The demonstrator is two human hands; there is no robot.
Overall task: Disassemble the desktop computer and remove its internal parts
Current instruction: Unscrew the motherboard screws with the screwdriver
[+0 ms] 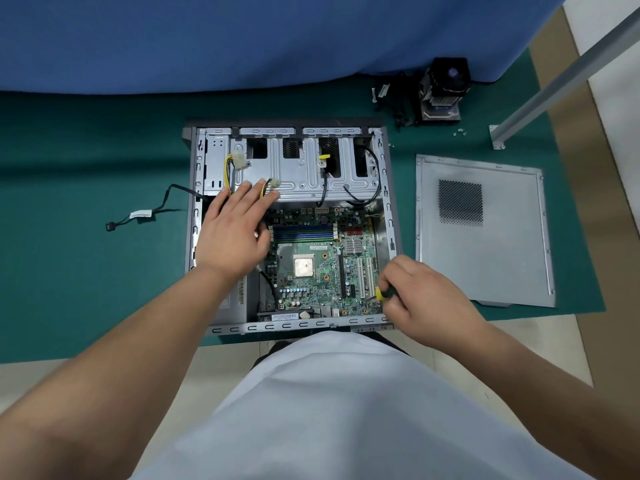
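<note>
While the computer case point(291, 226) lies open on its side near the middle of the counter point(86, 271), close to its front edge, the left hand point(235, 230) rests flat across the left part of the case with its fingers point(258, 194) spread and straight, reaching the metal drive cage point(304, 171) and its yellow-and-black cables point(230, 168). The right hand point(426, 299) is curled tight round a screwdriver point(384, 293) with a yellow-and-green handle, tip down at the near right corner of the circuit board point(318, 265). That board looks thin, stiff and fragile; I would lift it by its bare edges only, never by the chips or the slots, once every screw is out. The steel case seems heavy and sharp-edged, so a flat palm steadies it well. Off to the right lies the side panel point(485, 230), and at the far right corner sits the removed cooling fan point(445, 90) with loose screws point(460, 132) beside it.
</note>
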